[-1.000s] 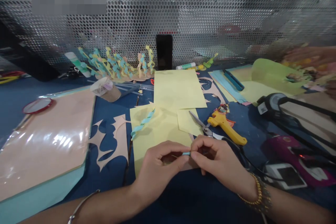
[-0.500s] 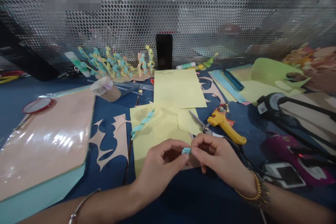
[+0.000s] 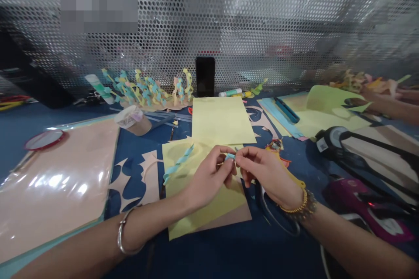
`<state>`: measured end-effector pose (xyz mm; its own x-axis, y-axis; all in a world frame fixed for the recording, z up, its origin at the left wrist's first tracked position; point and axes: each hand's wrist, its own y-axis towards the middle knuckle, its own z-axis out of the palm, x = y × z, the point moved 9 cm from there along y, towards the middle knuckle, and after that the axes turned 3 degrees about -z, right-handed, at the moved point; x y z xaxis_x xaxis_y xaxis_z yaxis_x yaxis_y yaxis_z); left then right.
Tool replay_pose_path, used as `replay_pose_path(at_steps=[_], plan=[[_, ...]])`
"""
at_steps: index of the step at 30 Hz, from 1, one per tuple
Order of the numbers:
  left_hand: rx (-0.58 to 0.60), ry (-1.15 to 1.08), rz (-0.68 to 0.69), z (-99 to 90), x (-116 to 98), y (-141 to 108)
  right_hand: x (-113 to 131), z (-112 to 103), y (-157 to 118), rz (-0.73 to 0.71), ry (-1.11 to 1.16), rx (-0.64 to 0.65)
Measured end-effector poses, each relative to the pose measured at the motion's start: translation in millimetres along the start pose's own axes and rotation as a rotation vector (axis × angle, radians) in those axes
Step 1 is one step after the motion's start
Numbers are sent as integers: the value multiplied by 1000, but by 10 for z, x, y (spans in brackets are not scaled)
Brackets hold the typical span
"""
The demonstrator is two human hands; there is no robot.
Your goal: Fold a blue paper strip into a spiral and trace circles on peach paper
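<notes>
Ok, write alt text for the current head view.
The left hand and right hand pinch a small blue paper piece above yellow sheets on a blue table. Behind stand a black phone and twisted paper strips; at right, another person's hand touches green paper.

The perforated panel at the far side is grey metal with a shiny finish. Smooth, glossy clear plastic covers the pink paper on the left and throws back white glare. The yellow sheets in the middle are smooth, matt paper, as is the small blue strip between the fingers. The table has a dark blue, mostly dull surface; its material cannot be told. The bangle is polished, silvery metal. On the right, the purple case looks like smooth plastic.
</notes>
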<state>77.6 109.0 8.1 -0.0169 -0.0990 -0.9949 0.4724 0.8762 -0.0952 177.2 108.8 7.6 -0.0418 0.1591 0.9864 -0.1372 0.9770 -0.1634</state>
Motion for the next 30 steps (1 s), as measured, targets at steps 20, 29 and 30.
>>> replay_pose_path(at_steps=[20,29,30], plan=[[-131,98,-29,-81,79,-76,-185,12,-67,50,54,-23],[-166,60,-46,-104,137,-48,-116,32,-99,-4,-46,18],[-152,33,-47,-86,133,-48,-110,26,-99,-8,-58,16]])
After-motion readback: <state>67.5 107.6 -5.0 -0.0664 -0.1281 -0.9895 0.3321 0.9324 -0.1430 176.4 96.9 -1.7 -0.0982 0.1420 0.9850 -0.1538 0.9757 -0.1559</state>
